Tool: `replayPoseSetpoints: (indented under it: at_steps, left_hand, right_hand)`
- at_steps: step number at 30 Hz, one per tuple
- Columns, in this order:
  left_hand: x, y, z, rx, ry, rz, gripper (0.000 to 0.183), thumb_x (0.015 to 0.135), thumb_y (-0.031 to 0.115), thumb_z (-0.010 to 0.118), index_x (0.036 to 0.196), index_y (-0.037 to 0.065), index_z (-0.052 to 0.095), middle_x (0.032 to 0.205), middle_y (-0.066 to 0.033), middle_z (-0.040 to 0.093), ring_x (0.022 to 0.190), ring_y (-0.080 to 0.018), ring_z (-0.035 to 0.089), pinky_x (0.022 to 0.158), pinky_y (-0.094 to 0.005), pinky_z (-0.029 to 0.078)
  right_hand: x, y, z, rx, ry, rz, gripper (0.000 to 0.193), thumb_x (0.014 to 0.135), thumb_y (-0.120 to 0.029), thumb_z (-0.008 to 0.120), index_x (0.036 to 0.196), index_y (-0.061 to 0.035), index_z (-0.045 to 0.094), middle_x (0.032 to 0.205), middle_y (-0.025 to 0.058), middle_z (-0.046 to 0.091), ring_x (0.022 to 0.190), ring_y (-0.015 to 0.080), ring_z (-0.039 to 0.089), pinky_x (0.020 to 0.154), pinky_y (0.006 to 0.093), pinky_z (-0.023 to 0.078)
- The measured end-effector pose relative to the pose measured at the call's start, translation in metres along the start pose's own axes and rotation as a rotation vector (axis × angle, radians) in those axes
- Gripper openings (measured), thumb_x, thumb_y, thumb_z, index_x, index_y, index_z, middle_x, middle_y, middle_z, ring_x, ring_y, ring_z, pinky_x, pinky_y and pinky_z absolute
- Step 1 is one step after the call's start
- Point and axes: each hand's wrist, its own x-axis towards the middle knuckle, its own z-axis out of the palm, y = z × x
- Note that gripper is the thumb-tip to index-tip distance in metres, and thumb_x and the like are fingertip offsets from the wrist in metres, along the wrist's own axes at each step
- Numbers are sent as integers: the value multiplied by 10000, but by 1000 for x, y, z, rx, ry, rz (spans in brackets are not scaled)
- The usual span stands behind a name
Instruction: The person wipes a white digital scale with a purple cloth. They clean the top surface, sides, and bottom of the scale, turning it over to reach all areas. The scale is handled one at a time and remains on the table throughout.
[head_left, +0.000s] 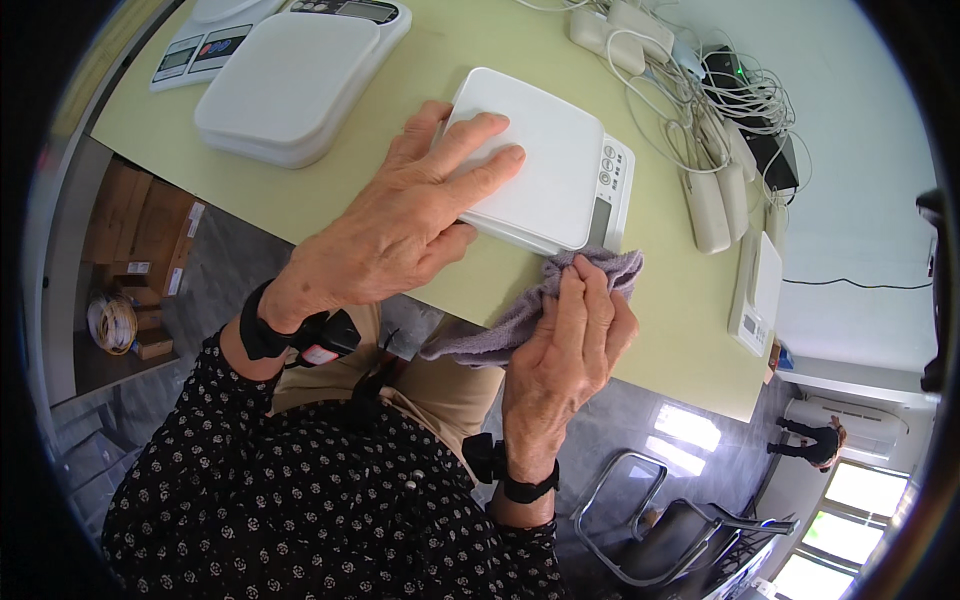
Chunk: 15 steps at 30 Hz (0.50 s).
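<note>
Left hand point(395, 222) lay splayed, bracing the white scale point(535, 160) rather than clutching it; light, even pressure suited the apparent wiping. Scale sat on the table point(680, 340), just right of that hand, beyond the right hand point(565, 355), which pinched a purple cloth point(485, 343) against the scale's near corner. Short, gentle strokes seemed best.

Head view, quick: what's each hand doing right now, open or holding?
Left hand: open, fingers spread on the scale.
Right hand: closed, holding the cloth at the scale's edge.
</note>
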Motion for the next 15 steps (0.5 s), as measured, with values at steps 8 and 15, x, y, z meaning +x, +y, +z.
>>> replayPoseSetpoints:
  at_steps: [8,15]
  left_hand:
    - [2,-1,-1,18,-21,-10,695,813,-7,670,1492,58,538,1605,-168,358,1450,-458,306,1198,-522,317]
    - [0,0,-2,-49,19,-27,647,879,215,770,1484,104,570,1631,-205,314,1479,-445,297,1221,-504,282]
  right_hand:
    - [-1,-36,19,235,-69,-156,342,789,96,672,1127,61,702,1227,169,690,1069,380,628,935,442,531]
    - [24,8,-40,349,-8,24,277,910,78,630,1174,32,699,1185,174,709,1091,320,674,952,402,553]
